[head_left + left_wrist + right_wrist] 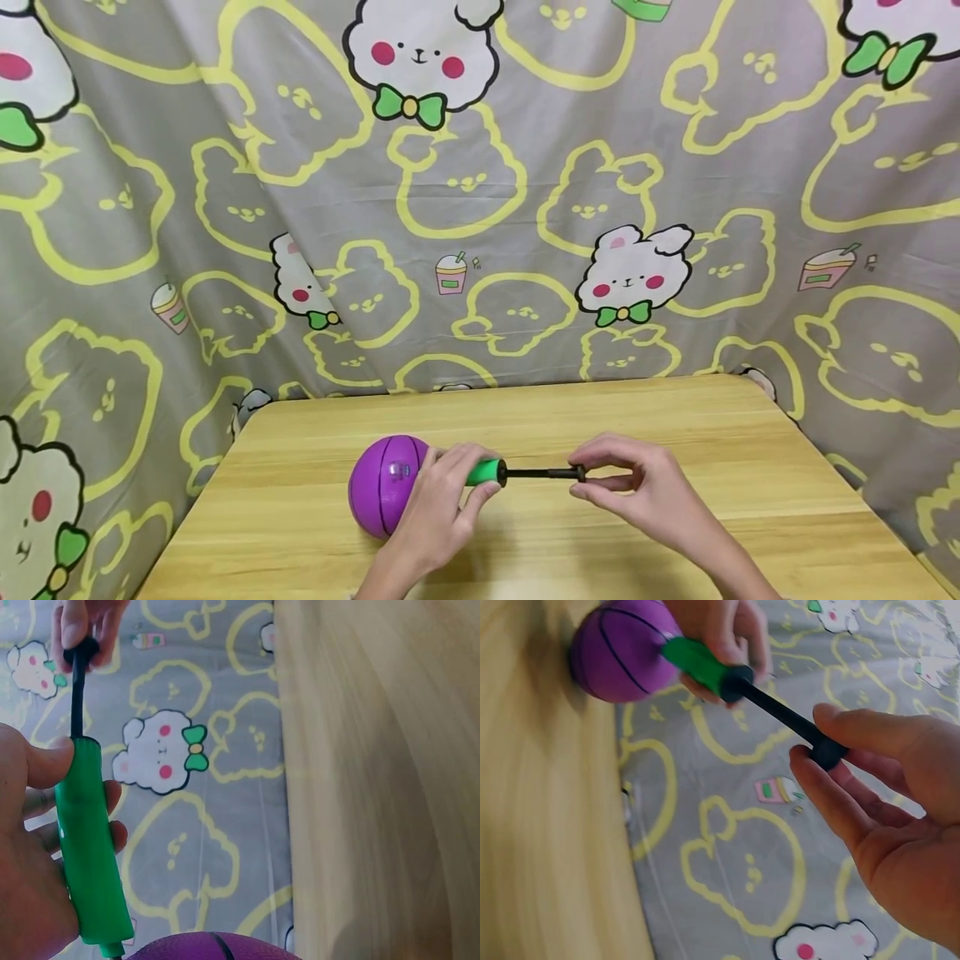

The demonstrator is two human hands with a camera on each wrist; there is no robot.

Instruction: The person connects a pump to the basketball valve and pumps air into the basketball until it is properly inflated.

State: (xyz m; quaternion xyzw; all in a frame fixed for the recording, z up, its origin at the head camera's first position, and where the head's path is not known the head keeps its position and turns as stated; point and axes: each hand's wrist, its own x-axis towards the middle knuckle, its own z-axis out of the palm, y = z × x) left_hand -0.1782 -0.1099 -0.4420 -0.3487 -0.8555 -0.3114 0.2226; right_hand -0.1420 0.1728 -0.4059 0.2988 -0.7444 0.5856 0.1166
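Note:
A purple ball (378,487) with black seam lines rests on the table, left of centre. My left hand (442,504) grips the green barrel of a small hand pump (86,840), whose narrow tip meets the ball's side. From the barrel's other end a thin black rod (780,712) is drawn out, ending in a black knob. My right hand (645,492) pinches that knob (826,752) between thumb and fingertips. In the head view the left hand hides most of the barrel and the spot where the tip joins the ball.
The light wooden table (675,550) reaches back to a grey curtain (517,317) printed with white and yellow cartoon animals. The curtain also hangs along the left and right sides.

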